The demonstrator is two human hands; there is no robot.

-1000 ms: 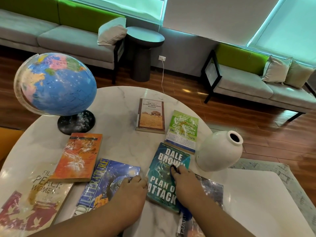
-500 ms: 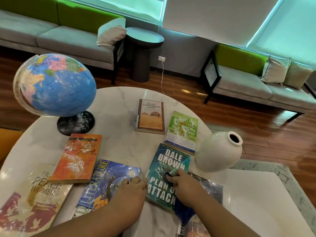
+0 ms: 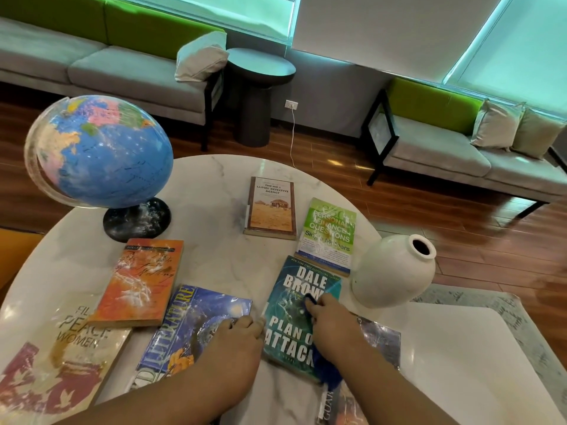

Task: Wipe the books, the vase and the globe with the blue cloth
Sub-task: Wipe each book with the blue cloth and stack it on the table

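The blue cloth (image 3: pixel 329 372) is bunched under the right hand (image 3: pixel 333 326), which grips it with curled fingers. A tip of the cloth shows past the fingertips and a tuft hangs out below the wrist. The hand presses the cloth onto the cover of the teal book (image 3: pixel 302 280), about mid-cover, so the step in hand looks like wiping this book.

The left hand (image 3: pixel 233 342) lies just to the left, fingers relaxed and flat on the blue literature book (image 3: pixel 190 320). Its tips are at the teal book's left edge, probably to steady it.

A glossy book (image 3: pixel 380 342) is partly hidden under the right forearm. Beyond the right hand's fingertips lie the green book (image 3: pixel 329 231) and the tan book (image 3: pixel 271 207). The white vase (image 3: pixel 394 271) stands just beyond and to the right. Past the left hand are the orange book (image 3: pixel 141 280) and the pale book (image 3: pixel 55 357), and the globe (image 3: pixel 98 151) is well off to its far left.

The next move probably calls for sweeping the cloth over the rest of the cover with the book kept from sliding on the marble table (image 3: pixel 214 179).
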